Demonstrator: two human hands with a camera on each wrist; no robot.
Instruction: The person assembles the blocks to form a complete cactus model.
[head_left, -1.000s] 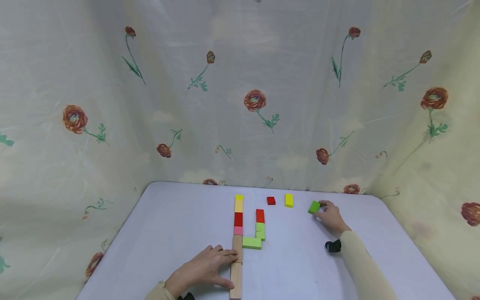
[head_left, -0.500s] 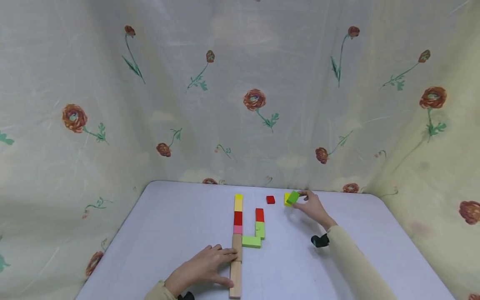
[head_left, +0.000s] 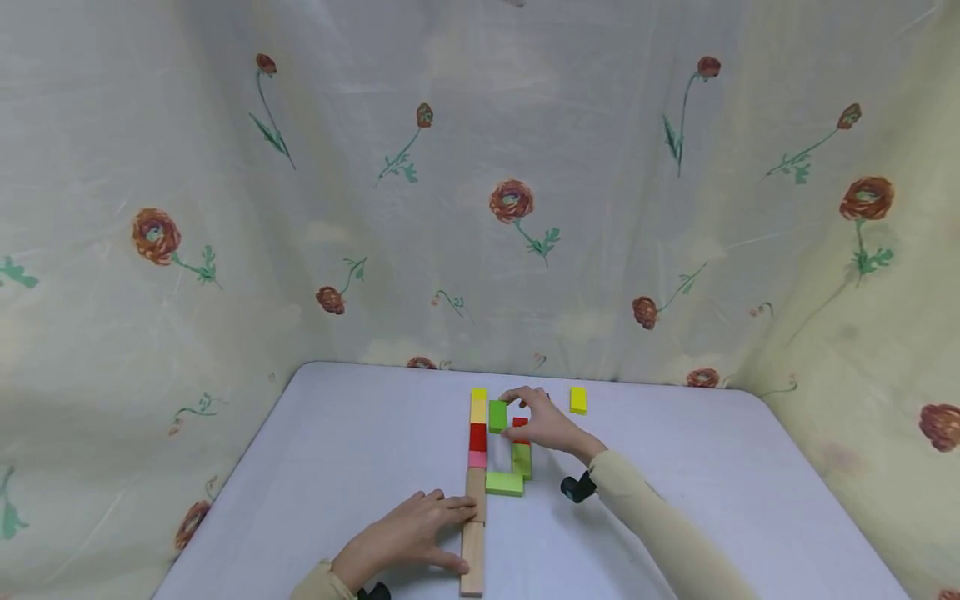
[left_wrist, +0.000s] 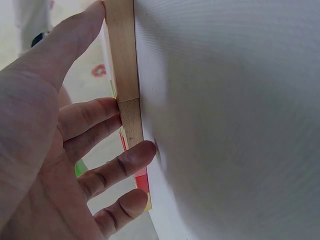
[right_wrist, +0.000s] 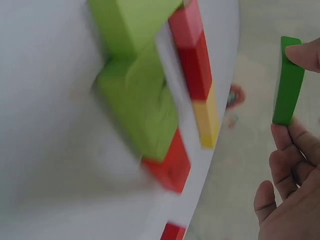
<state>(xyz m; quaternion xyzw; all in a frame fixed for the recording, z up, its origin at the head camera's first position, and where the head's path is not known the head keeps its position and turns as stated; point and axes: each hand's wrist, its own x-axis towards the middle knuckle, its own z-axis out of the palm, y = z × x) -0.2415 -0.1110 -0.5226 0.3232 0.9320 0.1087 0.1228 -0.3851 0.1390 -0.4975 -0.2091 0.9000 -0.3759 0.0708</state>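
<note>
My right hand pinches a dark green block by its ends between thumb and fingers, beside the upper part of a long row. In the right wrist view the green block is held off the table. My left hand rests with spread, relaxed fingers against two plain wooden blocks; the left wrist view shows thumb and fingers touching their side. Beyond the wood the row continues with pink, dark red, cream and yellow blocks. A light green block joins its right side, meeting another light green block and a red one.
A yellow block lies at the back right of the white table. A small red block is mostly hidden behind my right hand in the head view. Flowered cloth hangs around the table's back and sides.
My right hand has carried the dark green block leftward, from the right of the yellow block, past it, to beside the long row. My left hand has stayed in place.
</note>
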